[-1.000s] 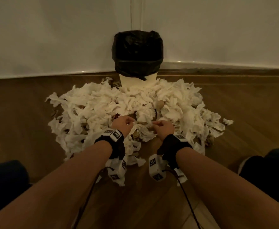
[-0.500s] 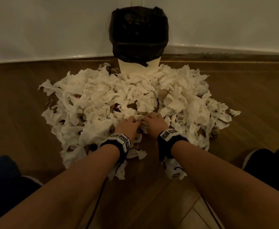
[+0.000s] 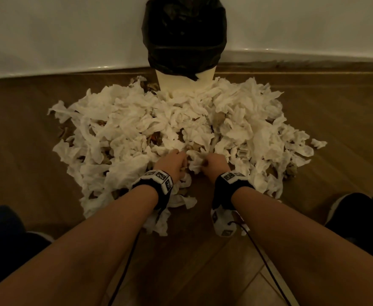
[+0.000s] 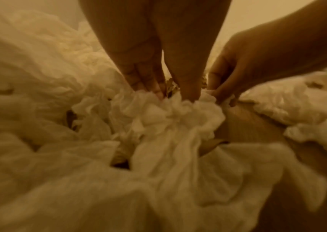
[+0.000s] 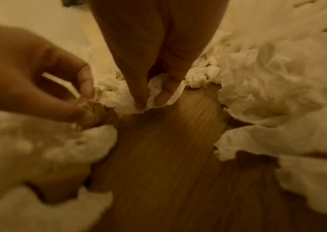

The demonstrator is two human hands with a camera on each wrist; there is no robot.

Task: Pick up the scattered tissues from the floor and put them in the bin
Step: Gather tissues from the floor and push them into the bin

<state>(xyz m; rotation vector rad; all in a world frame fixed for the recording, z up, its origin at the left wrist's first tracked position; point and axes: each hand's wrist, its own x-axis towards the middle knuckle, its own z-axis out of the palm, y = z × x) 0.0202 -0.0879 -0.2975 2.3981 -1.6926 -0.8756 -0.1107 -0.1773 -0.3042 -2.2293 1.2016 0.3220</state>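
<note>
A wide heap of crumpled white tissues (image 3: 137, 120) lies on the wooden floor in front of the bin (image 3: 184, 40), a pale tub lined with a black bag that stands against the wall. Both hands work side by side at the heap's near edge. My left hand (image 3: 172, 162) pinches a bunched clump of tissue (image 4: 178, 113) between thumb and fingers (image 4: 148, 84), along with a brownish scrap (image 5: 99, 109). My right hand (image 3: 214, 164) pinches the edge of a white tissue (image 5: 156, 87) just above the bare floor. The bin's inside is hidden.
Brown scraps (image 3: 291, 171) lie mixed into the heap. A stray tissue (image 3: 318, 143) sits at the far right. White walls meet behind the bin. My dark-clothed legs (image 3: 357, 217) flank the heap, and cables (image 3: 260, 255) trail from my wrists over the wooden floor (image 3: 192, 272).
My head has moved nearer the bin and heap. Both hands slid forward into the tissues, came close together, and now pinch tissue between them.
</note>
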